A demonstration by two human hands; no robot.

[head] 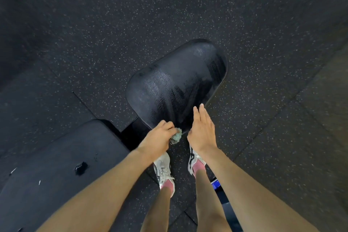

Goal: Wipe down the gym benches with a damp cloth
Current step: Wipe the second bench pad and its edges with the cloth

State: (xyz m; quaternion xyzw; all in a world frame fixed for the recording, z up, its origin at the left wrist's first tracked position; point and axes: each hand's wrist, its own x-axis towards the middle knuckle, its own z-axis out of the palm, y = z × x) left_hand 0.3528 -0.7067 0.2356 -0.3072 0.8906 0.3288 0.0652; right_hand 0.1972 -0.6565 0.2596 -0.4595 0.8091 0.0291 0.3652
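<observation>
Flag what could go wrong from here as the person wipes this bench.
1. The cloth is balled small in the left hand at the seat pad's near edge, so the streaky wet film may end up patchy.
2. The open right hand by that slick edge could slip if leaned on.
3. The back pad beside it has a tear; a damp cloth might snag there or soak it.

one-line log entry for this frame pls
left hand: grips green cloth at near edge of seat pad | right hand: open, flat, by pad's near right corner, contact unclear | pad: wet streaks visible
</observation>
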